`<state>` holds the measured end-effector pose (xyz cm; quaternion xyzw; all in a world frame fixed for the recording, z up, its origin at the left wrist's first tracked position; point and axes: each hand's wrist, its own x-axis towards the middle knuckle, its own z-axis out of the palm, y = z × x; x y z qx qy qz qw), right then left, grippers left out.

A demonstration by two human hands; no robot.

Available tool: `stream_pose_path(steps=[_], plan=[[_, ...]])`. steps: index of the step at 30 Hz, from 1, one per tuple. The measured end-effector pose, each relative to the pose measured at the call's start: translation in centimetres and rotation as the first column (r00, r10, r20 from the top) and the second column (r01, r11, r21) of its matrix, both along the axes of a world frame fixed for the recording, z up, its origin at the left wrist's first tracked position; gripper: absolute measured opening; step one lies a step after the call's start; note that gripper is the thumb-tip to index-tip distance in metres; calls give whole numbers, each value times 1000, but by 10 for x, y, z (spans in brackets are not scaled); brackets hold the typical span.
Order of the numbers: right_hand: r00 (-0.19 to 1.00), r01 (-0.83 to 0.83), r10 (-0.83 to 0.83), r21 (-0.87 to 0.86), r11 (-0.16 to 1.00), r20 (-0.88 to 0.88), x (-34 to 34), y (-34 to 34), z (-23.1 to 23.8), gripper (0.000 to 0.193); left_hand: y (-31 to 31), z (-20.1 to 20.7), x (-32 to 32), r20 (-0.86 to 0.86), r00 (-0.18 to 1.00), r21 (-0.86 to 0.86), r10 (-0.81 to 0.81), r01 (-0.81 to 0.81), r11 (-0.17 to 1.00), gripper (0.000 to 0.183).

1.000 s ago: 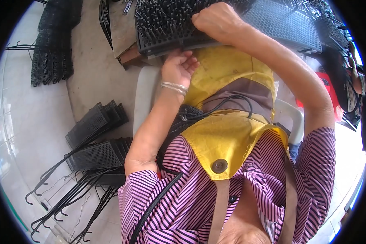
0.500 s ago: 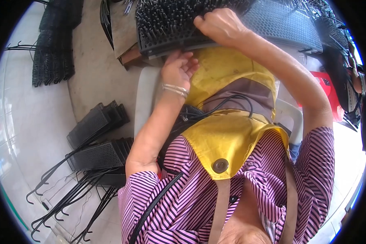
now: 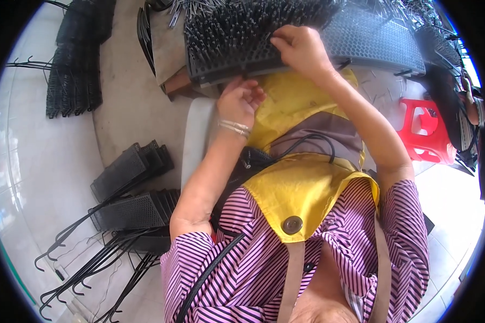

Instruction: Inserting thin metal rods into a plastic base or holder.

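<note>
The right hand (image 3: pixel 306 53) has its fingertips pinched narrow over the black perforated tray (image 3: pixel 382 48); whether they grip anything I cannot tell. Leftward and beyond those fingertips, dark pins (image 3: pixel 237 32) crowd the tray. The left hand (image 3: pixel 241 99), loosely half-curled, sits at the tray's near edge. Right of the right hand stands a red stool (image 3: pixel 443 141); well left of the left hand lie black perforated panels (image 3: pixel 124 214).

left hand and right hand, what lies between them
In the head view, a patch of the yellow apron and the near edge of the dark perforated board lie between the left hand and right hand.
</note>
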<state>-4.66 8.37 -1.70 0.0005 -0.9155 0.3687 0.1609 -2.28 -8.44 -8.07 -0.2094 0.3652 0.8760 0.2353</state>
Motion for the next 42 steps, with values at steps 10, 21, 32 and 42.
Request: stream_pose_path(steps=[10, 21, 32, 42], plan=[[956, -262, 274, 741, 618, 109, -9, -7, 29, 11, 3, 7, 0, 11, 1000, -94, 9, -8, 996, 37], [925, -308, 355, 812, 496, 134, -13, -3, 24, 14, 4, 12, 0, 10, 1000, -117, 8, -6, 993, 24], [940, -247, 339, 783, 571, 49, -10, 2, 16, 13, 11, 7, -13, 98, 993, -154, 71, -56, 986, 7], [924, -204, 382, 825, 526, -15, -12, -1, 23, 9, 15, 10, -10, 72, 992, -174, 108, -94, 980, 8]])
